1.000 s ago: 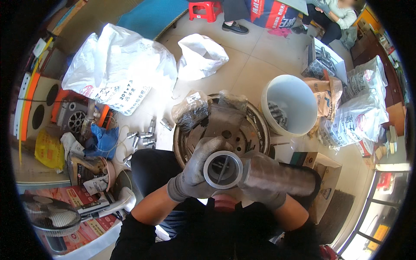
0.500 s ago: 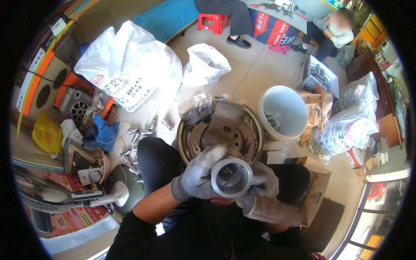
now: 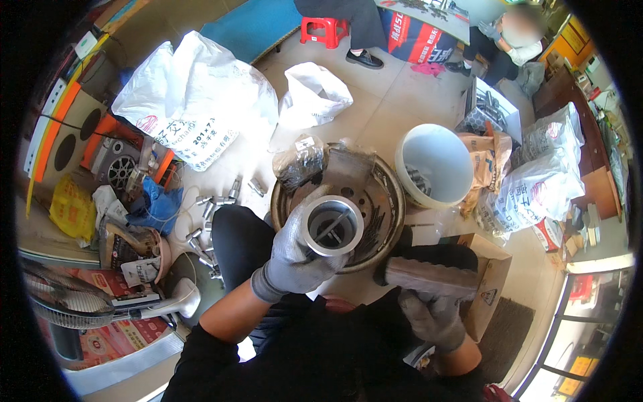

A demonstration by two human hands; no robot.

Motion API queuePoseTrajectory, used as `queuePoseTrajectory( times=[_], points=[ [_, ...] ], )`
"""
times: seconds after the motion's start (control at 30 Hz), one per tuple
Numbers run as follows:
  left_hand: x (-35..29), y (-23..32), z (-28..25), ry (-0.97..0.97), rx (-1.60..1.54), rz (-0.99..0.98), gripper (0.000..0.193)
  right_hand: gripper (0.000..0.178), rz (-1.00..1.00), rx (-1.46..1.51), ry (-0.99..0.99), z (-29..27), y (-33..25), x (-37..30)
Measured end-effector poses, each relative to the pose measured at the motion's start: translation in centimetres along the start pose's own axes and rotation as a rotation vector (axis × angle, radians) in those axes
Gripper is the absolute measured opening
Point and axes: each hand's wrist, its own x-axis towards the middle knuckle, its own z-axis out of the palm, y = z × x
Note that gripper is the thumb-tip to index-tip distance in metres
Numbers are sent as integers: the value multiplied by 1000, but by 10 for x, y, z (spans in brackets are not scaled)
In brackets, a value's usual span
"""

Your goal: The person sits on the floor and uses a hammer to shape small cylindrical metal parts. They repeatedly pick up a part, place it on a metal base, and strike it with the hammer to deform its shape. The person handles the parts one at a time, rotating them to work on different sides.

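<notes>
My left hand, in a grey work glove, grips a round metal cup-like cylinder over the wheel-shaped metal base. A thin bar spans the cylinder's open mouth, and smaller metal parts show inside it. Lower right, my gloved right hand is closed on a thick brown bar-shaped tool with a wavy edge and a dark left end. How the fingers wrap round the tool is partly hidden. The dirty wheel-shaped base stands between my knees, bearing a plastic-wrapped bundle and dark thin pieces.
A white bucket with metal parts stands right of the base; an open cardboard box is by my right knee. Several metal cylinders lie on the floor at left. White sacks stand beyond. A fan is at lower left; two people sit farther off.
My right hand has moved away from the cylinder, down and right, with the brown tool turned level. My left hand has shifted the cylinder slightly up and left, its mouth more toward me.
</notes>
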Motion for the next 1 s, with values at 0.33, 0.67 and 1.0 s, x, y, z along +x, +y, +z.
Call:
queuePoseTrajectory(
  times=[0.33, 0.67, 1.0],
  points=[
    [10, 0, 2, 25, 262, 67, 40, 30, 82, -591, -122, -1, -15, -3],
    [11, 0, 3, 61, 464, 307, 54, 26, 103, -798, -165, -4, -3, -9],
    [12, -1, 8, -34, 248, 147, 65, 36, -71, -335, -34, 0, -13, 20]
  ],
)
